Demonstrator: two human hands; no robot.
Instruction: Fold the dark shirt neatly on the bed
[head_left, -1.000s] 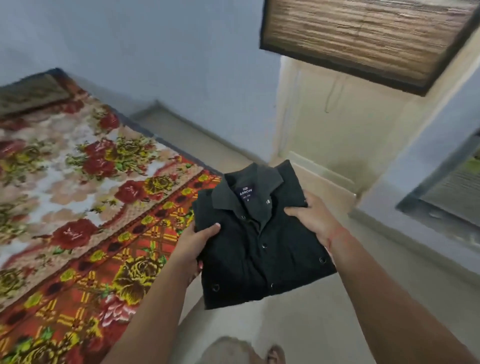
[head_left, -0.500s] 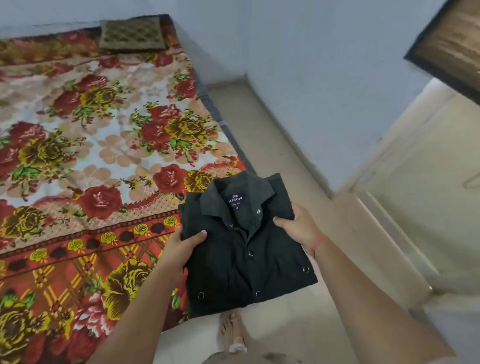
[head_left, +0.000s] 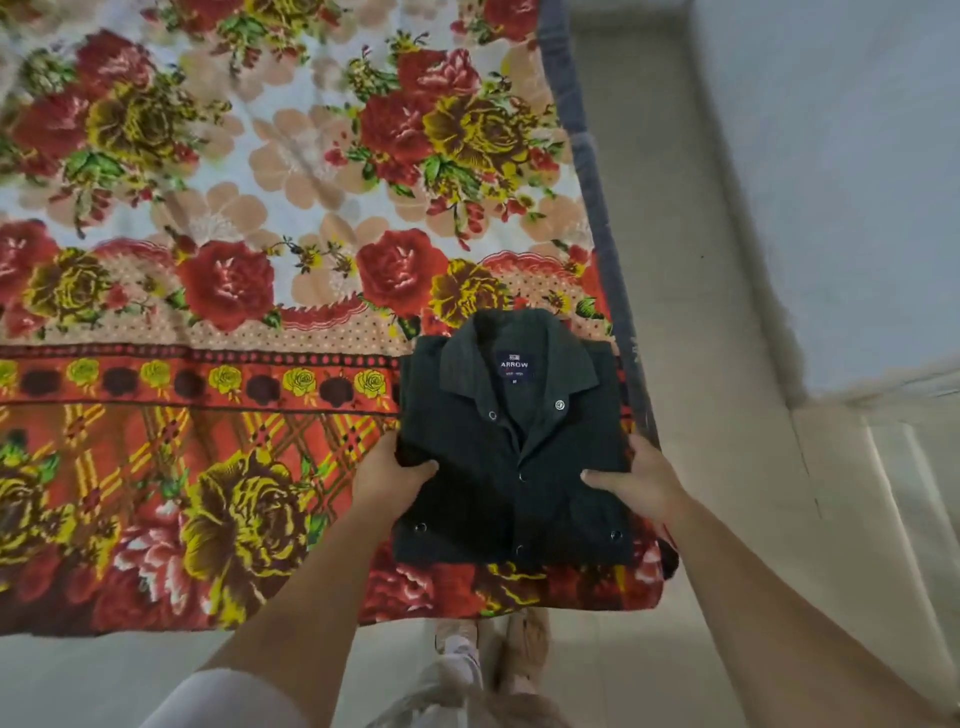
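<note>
Folded dark shirt (head_left: 511, 467) over the bed (head_left: 218, 270) corner, collar pointing away; left hand (head_left: 387, 480) and right hand (head_left: 641, 480) pinch its sides.

Bare forearms; white short sleeve (head_left: 228, 696) on left arm; light trousers (head_left: 452, 675) below.

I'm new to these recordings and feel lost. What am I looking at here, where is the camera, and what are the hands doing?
There is no machine here: a person wears a camera on the head, so the single picture looks down along their own arms. The left hand and right hand each grip a side of a folded dark shirt, collar and label facing up. It is over the near right corner of a bed covered by a flowered bedspread. Beside the bed is bare floor.
</note>
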